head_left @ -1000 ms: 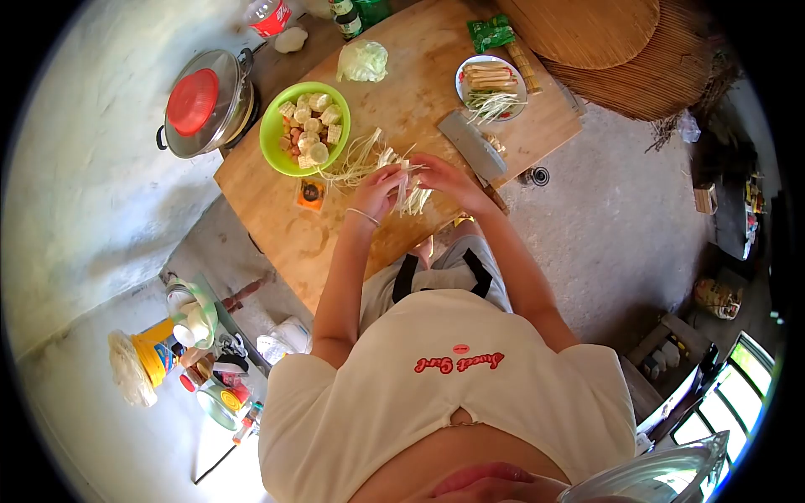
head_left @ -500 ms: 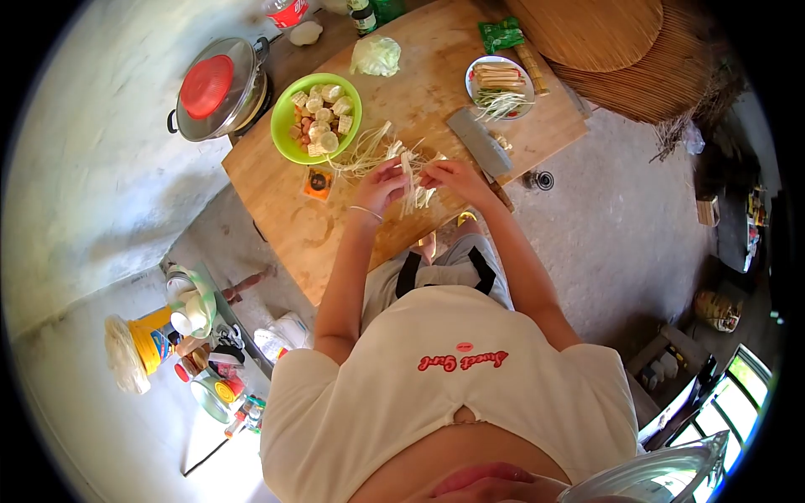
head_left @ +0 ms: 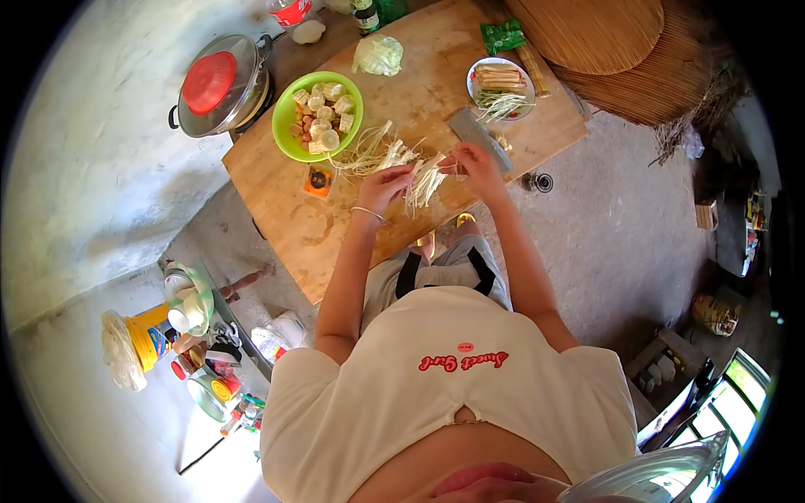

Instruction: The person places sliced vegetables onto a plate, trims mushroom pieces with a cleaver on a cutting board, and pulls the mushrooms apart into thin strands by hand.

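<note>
Where the wooden desk comes nearest the person, one loose bundle of pale strands, lying between the two hands. Left hand: fingers bent, tips at the bundle's left side; cannot tell whether closed on any. Right hand: fingers bent, tips at its right side; grip likewise cannot be told.

Beside the left hand, further thin strands, spread toward a lime-green bowl of cut corn. Below the bowl, one orange-and-black packet. Just beyond the right hand, one broad grey blade, flat.

Farther back: a pale leafy head; a white plate bearing sticks and more strands; a green packet.

Desk surface: brown, stained in patches. Past its left corner, a lidded pot topped by a red plastic piece.

Room: whitish wall, left; grey floor, right; barred window, lower right.
</note>
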`<state>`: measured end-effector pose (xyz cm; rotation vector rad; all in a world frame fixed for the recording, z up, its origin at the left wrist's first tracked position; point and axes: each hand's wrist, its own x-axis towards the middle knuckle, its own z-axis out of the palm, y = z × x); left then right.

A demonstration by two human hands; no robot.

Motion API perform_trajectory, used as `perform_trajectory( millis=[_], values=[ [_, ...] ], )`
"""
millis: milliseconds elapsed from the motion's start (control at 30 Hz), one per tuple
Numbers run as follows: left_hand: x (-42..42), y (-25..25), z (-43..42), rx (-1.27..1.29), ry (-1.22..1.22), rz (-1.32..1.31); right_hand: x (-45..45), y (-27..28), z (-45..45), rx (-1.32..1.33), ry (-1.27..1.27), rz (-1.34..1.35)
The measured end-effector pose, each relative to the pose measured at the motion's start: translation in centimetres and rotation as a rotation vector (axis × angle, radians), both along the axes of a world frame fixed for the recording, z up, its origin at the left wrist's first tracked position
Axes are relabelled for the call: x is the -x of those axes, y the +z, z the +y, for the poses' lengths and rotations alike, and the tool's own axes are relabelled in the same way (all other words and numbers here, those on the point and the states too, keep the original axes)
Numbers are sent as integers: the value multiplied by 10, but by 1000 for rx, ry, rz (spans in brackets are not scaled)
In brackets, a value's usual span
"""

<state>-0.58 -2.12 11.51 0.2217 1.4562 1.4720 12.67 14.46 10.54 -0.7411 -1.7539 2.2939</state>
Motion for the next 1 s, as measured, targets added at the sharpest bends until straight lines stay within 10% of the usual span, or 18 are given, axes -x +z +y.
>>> perform_trajectory(
  millis=[1000],
  values=[
    [5, -9, -3, -97, -9, -39, -5, 1, 6, -119, -64, -93]
  ],
)
